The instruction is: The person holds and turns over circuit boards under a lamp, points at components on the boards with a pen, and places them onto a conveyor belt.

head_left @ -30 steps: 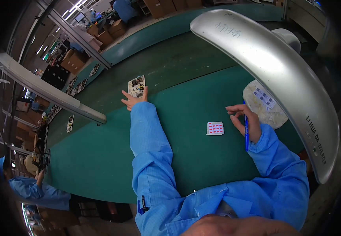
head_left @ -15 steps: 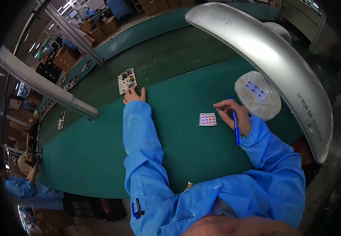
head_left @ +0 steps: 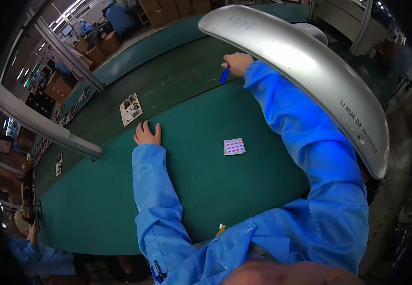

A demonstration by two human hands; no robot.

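Note:
My left hand (head_left: 147, 134) rests on the green work surface (head_left: 196, 190) with its fingers apart and holds nothing. Just beyond its fingertips, a circuit board (head_left: 130, 109) with mounted parts lies on the darker green belt, a small gap away. Far out at the upper right, my right hand (head_left: 237, 63) is closed around a blue pen (head_left: 224, 75), whose end points down. Its fingers are partly turned from view. A small white sheet of red stickers (head_left: 235, 147) lies between my arms.
A silver lamp housing (head_left: 305, 66) arches over the right side, above my right sleeve. To the left stands a metal post (head_left: 44, 121). Another board (head_left: 59, 164) sits farther left on the belt. A co-worker's blue sleeve (head_left: 44, 259) shows at lower left.
My right hand has reached forward and left over the belt with the pen. My left hand and the board are now apart. The wrapped bundle on the right no longer shows.

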